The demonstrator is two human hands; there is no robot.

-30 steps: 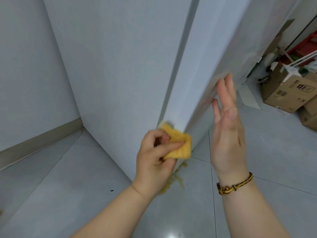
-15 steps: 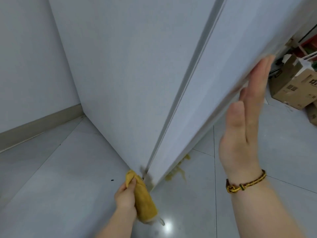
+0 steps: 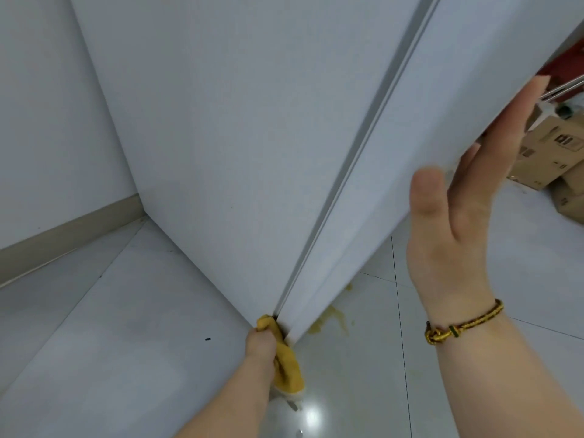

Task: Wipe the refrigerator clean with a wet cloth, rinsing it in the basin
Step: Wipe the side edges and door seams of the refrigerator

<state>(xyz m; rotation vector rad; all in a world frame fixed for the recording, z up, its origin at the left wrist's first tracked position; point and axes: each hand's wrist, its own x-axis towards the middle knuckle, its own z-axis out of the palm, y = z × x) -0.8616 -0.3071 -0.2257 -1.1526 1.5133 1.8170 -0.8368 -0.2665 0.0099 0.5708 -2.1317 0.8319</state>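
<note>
One pass down the refrigerator seam point(image 3: 343, 172) is done: our left hand point(image 3: 260, 344) clutches the cloth point(image 3: 287, 371) at its foot, right hand point(image 3: 458, 235) flat against the door point(image 3: 410, 147).

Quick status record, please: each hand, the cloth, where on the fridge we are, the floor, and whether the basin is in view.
left hand: grips the cloth
cloth: yellow, bunched, at the foot of the seam between fridge side and door, near the floor
right hand: open, fingers straight, at the door's outer edge; contact unclear
floor: yellow stain beneath the door
basin: not in view
background: boxes at far right
</note>
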